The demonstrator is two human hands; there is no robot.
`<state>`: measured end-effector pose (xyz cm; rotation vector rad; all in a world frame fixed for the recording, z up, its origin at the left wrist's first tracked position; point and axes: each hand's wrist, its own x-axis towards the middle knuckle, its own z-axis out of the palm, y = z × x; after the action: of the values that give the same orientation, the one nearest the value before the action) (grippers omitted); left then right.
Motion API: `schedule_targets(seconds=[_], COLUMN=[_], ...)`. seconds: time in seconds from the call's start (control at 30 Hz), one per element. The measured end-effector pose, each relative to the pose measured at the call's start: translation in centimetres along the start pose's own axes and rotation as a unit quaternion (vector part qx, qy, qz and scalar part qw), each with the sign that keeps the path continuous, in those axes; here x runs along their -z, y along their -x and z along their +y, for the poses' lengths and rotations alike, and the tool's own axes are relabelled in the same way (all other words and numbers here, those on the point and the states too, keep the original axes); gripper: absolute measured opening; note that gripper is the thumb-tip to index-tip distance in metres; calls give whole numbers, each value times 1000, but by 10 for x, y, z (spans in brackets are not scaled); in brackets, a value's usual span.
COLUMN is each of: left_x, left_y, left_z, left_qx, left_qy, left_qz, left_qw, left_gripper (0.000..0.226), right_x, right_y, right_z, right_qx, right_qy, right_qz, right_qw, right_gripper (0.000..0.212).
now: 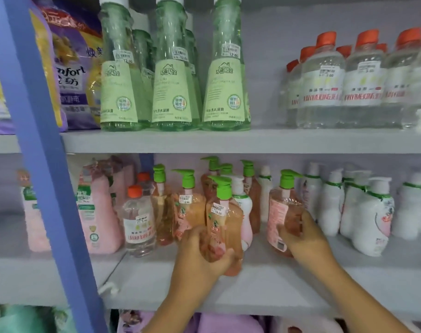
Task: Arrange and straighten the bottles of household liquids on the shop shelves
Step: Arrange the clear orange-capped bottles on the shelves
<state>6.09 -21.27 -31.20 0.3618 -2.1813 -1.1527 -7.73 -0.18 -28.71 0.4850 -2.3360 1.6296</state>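
On the middle shelf (264, 292) stand several pink pump bottles with green pump heads. My left hand (200, 253) grips the lower body of one pink pump bottle (225, 212) at the front, lifted slightly off the shelf. My right hand (303, 234) wraps around the side of another pink pump bottle (280, 212), which stands to the right with its back label facing left. More pink pump bottles (188, 207) crowd behind and left of my left hand. A white pump bottle (243, 203) stands just behind the held one.
A clear orange-capped bottle (138, 224) stands left of the pink ones, beside pink refill pouches (96, 212). White bottles (370, 217) fill the right. The upper shelf holds tall green bottles (171, 92) and clear orange-capped bottles (322, 87). A blue upright post (44, 150) crosses the left.
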Motion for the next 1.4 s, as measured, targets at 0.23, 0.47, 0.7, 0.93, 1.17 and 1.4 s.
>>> schedule_targets(seconds=[0.23, 0.47, 0.7, 0.93, 1.17, 1.4], left_x=[0, 3, 5, 4, -7, 3], left_y=[4, 5, 7, 1, 11, 16], left_z=[12, -11, -15, -17, -2, 8], left_qx=[7, 24, 31, 39, -15, 12], left_qy=[26, 42, 45, 79, 50, 41], left_qz=[-42, 65, 54, 7, -22, -71], left_qw=[999, 997, 997, 996, 998, 997], left_gripper=[71, 108, 108, 100, 84, 69], right_x=[4, -40, -60, 63, 77, 37], right_y=[7, 10, 11, 16, -13, 41], right_z=[-7, -57, -54, -5, 31, -9], right_qx=[20, 61, -14, -14, -54, 101], right_qy=[30, -12, -14, 49, 35, 8], right_qz=[37, -28, -80, 95, 147, 204], right_qw=[999, 998, 997, 994, 987, 974], right_gripper=[35, 40, 49, 46, 37, 28])
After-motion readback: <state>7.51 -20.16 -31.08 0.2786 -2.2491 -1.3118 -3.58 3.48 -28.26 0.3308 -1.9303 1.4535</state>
